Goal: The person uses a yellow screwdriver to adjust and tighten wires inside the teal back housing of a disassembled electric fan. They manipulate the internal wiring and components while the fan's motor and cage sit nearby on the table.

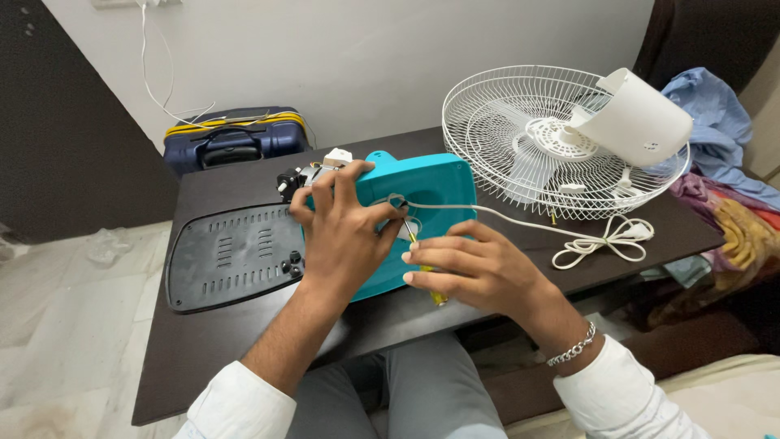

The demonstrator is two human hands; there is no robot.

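A teal plastic fan base [431, 191] is lying on a dark brown table [203, 341], close to the near edge. The left hand [341, 236] is laid flat on top of the teal base, with the fingers spread wide over its left part, so the base is pressed down and not gripped around. A small switch block with black knobs [305, 175] is seen just past the fingertips, at the top left corner of the base. The right hand [475, 268] is closed around a thin screwdriver with a yellow handle [437, 296]. The yellow end is poking out under the palm, and the metal tip seems to be pointed at a spot on the base near the left thumb, but the tip is too small to be sure. A silver chain bracelet [574, 348] is worn on the right wrist. A white power cord [569, 236] is run from a hole in the base across the table, and it ends in a loose bundle. A black vented bottom plate [231, 256] is lying flat just left of the base. 1 white wire fan guard [520, 138] is resting at the far right of the table, with a white motor cover [638, 118] on it. A blue suitcase [231, 138] is standing behind the table by the wall.
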